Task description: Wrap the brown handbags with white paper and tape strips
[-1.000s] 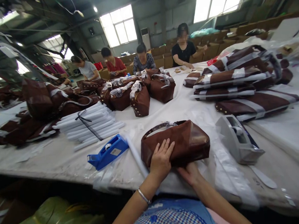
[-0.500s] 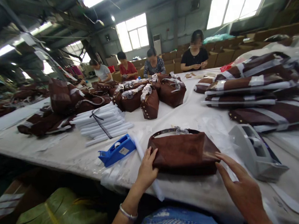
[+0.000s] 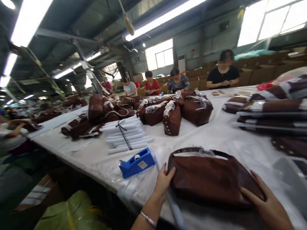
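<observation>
A brown handbag [image 3: 207,179] with a strap along its top is in front of me at the table's near side. My left hand [image 3: 163,182] grips its left end, the thumb on the front face and the other fingers partly hidden behind. At the right end my right hand [image 3: 266,198] holds the bag with the thumb in front and fingers round the side. Clear wrapping [image 3: 207,152] covers part of the strap. Left of the bag stands a blue tape dispenser [image 3: 137,163]. A white roll [image 3: 174,208] lies partly under my left hand.
Bundled white rolls [image 3: 125,134] lie beyond the dispenser. Several finished-looking brown bags [image 3: 172,119] stand mid-table, and flat brown bags [image 3: 287,109] are stacked at right. A grey dispenser [image 3: 297,185] is blurred at right. Co-workers [image 3: 223,75] sit across the table [image 3: 80,160].
My view has swung left and up. Both hands have closed more firmly round the bag's ends, and the bag now looks tilted, its right end lower.
</observation>
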The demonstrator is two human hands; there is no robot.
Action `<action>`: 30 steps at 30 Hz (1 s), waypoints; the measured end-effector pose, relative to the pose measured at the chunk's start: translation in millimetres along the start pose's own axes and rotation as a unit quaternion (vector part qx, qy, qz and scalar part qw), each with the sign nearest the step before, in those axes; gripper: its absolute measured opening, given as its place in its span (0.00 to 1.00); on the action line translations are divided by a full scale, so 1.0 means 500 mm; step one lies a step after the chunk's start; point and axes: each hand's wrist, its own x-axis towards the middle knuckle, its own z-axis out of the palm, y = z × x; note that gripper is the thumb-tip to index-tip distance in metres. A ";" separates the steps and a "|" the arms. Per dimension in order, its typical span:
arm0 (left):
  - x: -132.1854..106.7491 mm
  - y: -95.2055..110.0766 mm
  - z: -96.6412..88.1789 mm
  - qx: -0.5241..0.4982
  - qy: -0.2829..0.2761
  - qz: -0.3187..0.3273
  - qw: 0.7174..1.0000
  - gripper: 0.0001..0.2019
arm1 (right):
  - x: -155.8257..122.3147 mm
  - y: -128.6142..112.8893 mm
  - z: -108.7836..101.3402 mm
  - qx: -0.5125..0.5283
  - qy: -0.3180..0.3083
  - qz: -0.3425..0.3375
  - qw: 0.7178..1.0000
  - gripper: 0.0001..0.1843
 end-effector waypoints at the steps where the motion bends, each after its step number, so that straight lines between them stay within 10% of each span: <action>1: 0.002 0.008 0.011 -0.014 -0.004 0.004 1.000 0.55 | -0.011 -0.020 -0.005 0.024 -0.012 0.027 0.999 0.48; 9: -0.020 0.108 -0.019 0.007 -0.122 0.198 0.973 0.44 | -0.075 -0.113 -0.027 0.210 0.010 -0.012 0.978 0.56; 12: -0.023 0.119 -0.032 0.110 -0.144 0.222 0.958 0.42 | -0.065 -0.109 -0.029 0.125 0.011 -0.005 0.992 0.53; 30: 0.013 0.109 0.002 0.246 0.052 0.277 0.927 0.32 | 0.037 -0.188 -0.028 -0.237 0.094 -0.244 0.936 0.21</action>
